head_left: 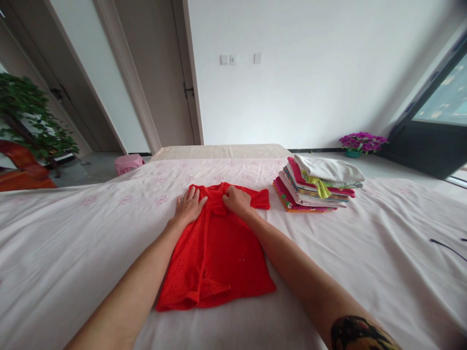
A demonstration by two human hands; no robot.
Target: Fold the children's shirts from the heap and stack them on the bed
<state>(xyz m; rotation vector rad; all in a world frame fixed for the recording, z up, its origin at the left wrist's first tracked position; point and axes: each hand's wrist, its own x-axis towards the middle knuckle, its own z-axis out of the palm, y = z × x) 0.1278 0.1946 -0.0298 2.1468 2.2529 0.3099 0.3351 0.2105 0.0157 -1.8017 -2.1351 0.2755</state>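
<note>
A red knitted cardigan (233,253) lies spread on the pale bed sheet, its collar end away from me and its hem toward me. My left hand (189,206) rests flat on the cardigan's upper left part, fingers stretched out. Near the collar, my right hand (237,200) has its fingers curled in and pinches the red knit. One short sleeve sticks out to the right, past my right hand. At the lower left, the front edge is partly folded over. The left sleeve is not plainly visible.
To the right stands a stack of folded clothes (314,187), a white garment on top. The floral sheet (109,233) has shallow wrinkles. A dark cable (448,248) lies at the far right. Beyond the sheet are a pink stool (129,164) and purple flowers (363,142).
</note>
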